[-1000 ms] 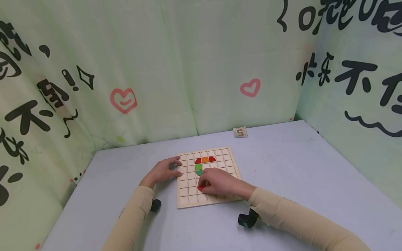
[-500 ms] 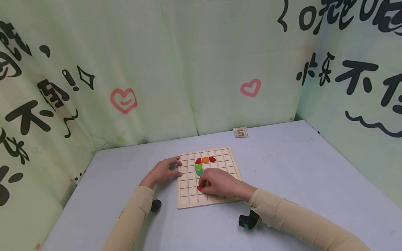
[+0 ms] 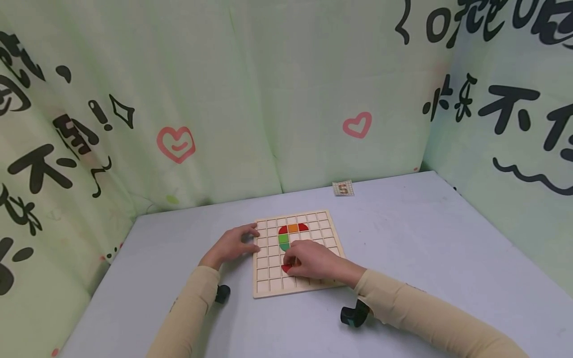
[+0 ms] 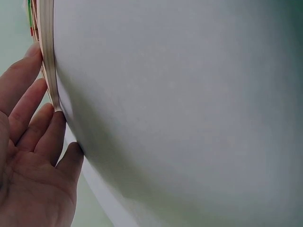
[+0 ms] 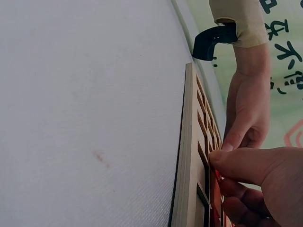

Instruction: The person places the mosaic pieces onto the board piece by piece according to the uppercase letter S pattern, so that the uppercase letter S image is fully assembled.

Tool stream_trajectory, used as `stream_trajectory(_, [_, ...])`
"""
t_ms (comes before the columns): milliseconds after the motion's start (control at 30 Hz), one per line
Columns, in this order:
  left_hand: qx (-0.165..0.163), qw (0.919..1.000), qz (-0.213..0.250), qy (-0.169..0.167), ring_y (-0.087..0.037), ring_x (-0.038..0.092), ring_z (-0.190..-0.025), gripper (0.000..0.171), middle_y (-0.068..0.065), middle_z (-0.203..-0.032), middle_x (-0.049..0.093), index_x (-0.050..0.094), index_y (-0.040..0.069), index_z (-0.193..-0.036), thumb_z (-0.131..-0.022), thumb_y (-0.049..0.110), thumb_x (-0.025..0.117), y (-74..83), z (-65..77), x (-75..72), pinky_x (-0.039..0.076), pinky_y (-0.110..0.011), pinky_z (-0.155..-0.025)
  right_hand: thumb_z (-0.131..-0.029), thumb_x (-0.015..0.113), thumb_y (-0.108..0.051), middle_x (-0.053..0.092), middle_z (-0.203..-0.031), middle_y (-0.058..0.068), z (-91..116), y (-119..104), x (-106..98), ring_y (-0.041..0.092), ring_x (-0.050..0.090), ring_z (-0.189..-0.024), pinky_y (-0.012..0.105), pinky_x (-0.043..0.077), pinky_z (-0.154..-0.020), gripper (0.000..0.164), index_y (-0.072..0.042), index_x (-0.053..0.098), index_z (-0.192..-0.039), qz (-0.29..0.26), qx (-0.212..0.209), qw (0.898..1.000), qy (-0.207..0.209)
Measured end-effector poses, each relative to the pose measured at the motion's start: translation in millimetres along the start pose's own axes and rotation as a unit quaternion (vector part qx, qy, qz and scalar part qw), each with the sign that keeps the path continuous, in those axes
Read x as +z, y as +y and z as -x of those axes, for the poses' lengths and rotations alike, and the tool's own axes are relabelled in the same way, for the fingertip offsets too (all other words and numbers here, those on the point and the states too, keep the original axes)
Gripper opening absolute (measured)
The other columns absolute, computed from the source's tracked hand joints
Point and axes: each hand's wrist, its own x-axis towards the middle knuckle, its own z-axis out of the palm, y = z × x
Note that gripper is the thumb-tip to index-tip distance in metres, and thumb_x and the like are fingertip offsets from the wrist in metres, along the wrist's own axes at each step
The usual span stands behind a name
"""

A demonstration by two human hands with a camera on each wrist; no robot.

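Note:
A square wooden grid board [image 3: 267, 275] lies on the table. Along its left edge rests my left hand [image 3: 230, 244], fingers spread and fingertips at the rim; the left wrist view has those fingertips [image 4: 34, 49] against the board's side. My right hand [image 3: 311, 259] is over the lower middle of the grid, with thumb and fingers pinching a red rounded piece [image 3: 286, 269]. In the upper grid sit a red curved piece [image 3: 283, 230], an orange square [image 3: 293, 228], another red curved piece [image 3: 303, 227], a green square [image 3: 284, 238] and a teal curved piece [image 3: 284, 246]. The right hand covers several cells.
A small card [image 3: 343, 188] printed with a grid and a red-brown figure lies at the table's back edge. Black wrist mounts [image 3: 354, 314] hang under both sleeves. Printed curtains [image 3: 268, 99] stand behind the white table [image 3: 403, 223].

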Motion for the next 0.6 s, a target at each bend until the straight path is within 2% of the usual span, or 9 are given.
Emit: stream_trajectory(600, [-0.003, 1.0000, 0.002, -0.002, -0.032, 0.030, -0.151, 0.034, -0.005, -0.159, 0.043, 0.068, 0.013, -0.120, -0.088, 0.019, 0.078, 1.8, -0.2, -1.3, 0.027, -0.052, -0.123, -0.090, 0.074, -0.020, 0.063, -0.087, -0.004, 0.5, 0.9, 3.6, 0.008, 0.051, -0.076, 0.021, 0.046, -0.067, 0.010, -0.012, 0.074, -0.096, -0.001, -0.003, 1.000, 0.017])
